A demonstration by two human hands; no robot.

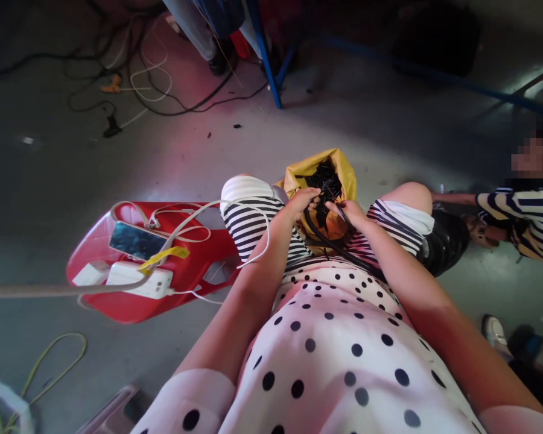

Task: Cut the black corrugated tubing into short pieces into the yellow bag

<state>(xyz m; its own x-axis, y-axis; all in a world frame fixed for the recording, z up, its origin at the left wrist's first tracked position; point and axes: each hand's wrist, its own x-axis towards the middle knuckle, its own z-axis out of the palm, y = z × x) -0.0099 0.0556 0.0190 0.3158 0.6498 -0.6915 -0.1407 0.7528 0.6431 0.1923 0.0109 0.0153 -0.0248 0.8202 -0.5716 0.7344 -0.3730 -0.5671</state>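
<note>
I sit with a yellow bag point(346, 172) between my knees; it is full of small black parts point(322, 176). My left hand point(301, 204) is at the bag's near rim, fingers curled around black pieces. My right hand point(352, 212) is closed on a black cable point(330, 242) that loops down across my striped lap. Both hands nearly touch over the bag's mouth.
A red stool point(131, 304) at my left carries a phone point(136, 241), white power banks point(140, 280) and white cables. Another person in a striped top point(520, 220) sits at the right. Loose cables point(154, 84) and blue frame legs point(265, 54) lie on the floor beyond.
</note>
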